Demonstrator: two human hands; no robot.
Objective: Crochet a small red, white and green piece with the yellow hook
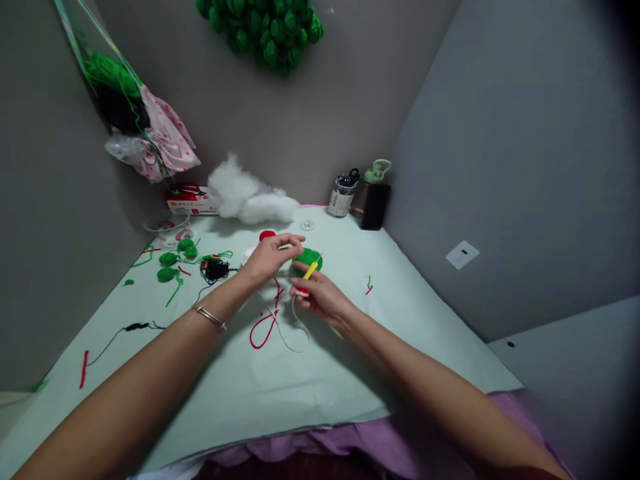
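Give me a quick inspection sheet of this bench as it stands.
Surface: pale green sheet over purple cloth.
Job's things: green crochet piece, yellow-handled hook, red yarn.
Clutter: small green pieces, black yarn tangle, white stuffing, red box, pen cup.
Hands: left hand pinches thread; right hand grips the hook.
Cables: nothing seen.
Surroundings: grey walls, hanging bag, green cluster.

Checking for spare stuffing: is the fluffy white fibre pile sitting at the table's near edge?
No, the fluffy white fibre pile lies at the far edge against the wall.
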